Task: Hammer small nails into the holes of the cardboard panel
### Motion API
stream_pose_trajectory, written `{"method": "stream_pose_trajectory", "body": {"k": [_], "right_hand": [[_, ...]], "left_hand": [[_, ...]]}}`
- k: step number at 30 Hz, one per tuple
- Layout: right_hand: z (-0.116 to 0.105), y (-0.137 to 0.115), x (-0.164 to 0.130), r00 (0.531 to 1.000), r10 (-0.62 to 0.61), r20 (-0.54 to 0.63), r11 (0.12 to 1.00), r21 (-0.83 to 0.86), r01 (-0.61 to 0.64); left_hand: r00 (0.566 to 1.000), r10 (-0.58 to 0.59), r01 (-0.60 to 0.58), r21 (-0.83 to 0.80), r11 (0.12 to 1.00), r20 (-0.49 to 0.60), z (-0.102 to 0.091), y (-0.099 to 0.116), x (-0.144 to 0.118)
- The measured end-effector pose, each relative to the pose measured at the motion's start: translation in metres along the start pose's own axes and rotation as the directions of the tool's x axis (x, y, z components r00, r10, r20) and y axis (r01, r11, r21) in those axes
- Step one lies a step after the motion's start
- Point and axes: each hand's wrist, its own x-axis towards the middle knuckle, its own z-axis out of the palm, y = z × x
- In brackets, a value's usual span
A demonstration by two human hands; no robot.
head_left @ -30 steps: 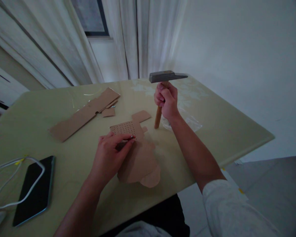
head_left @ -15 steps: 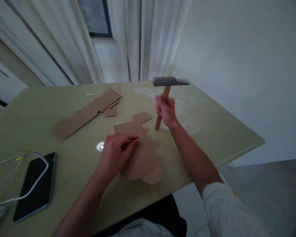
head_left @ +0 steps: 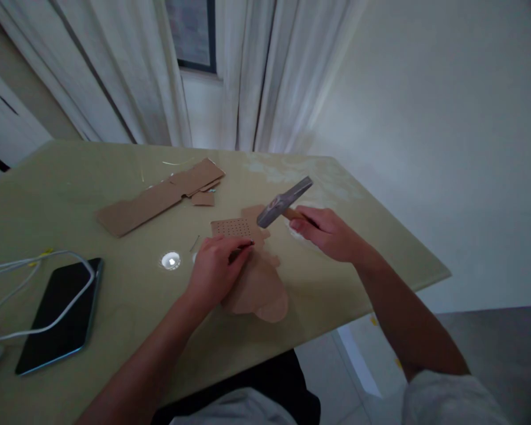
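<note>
My right hand (head_left: 325,233) is wrapped round the wooden handle of a hammer (head_left: 284,202). Its grey metal head is tilted, up in the air beyond the fingertips of my left hand. My left hand (head_left: 219,262) is closed in a pinch over a brown cardboard piece (head_left: 261,289), and a small dark tip, like the head of a nail, shows between thumb and forefinger. Rows of small holes dot the far part of the cardboard, just past my left fingers. A thin nail-like pin (head_left: 195,243) lies on the table left of that cardboard.
Long cardboard strips (head_left: 159,200) lie at the back left, a small cardboard scrap (head_left: 202,199) beside them. A black tablet (head_left: 62,313) with a white cable (head_left: 77,301) over it is at the left. A round clear dish (head_left: 170,260) stands near my left hand.
My right hand has lowered the hammer and shifted right, tipping its head down toward my left hand. My left hand keeps its pinch on the cardboard. The view has turned slightly.
</note>
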Motion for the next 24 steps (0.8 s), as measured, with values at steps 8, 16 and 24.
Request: {"method": "stream_pose_trajectory", "body": {"k": [8, 16, 24], "right_hand": [[0.006, -0.028, -0.005, 0.997, 0.01, 0.08, 0.948, -0.318, 0.017], [0.004, -0.035, -0.006, 0.996, 0.042, 0.082, 0.899, -0.437, -0.002], [0.009, -0.038, -0.008, 0.99, 0.065, 0.126, 0.86, -0.511, 0.009]], "left_hand": [[1.0, -0.006, 0.006, -0.004, 1.0, 0.011, 0.002, 0.003, 0.001], [1.0, -0.005, 0.005, -0.006, 1.0, 0.01, 0.002, 0.002, -0.001], [1.0, -0.002, 0.002, 0.002, 1.0, 0.011, 0.004, 0.001, 0.0]]}}
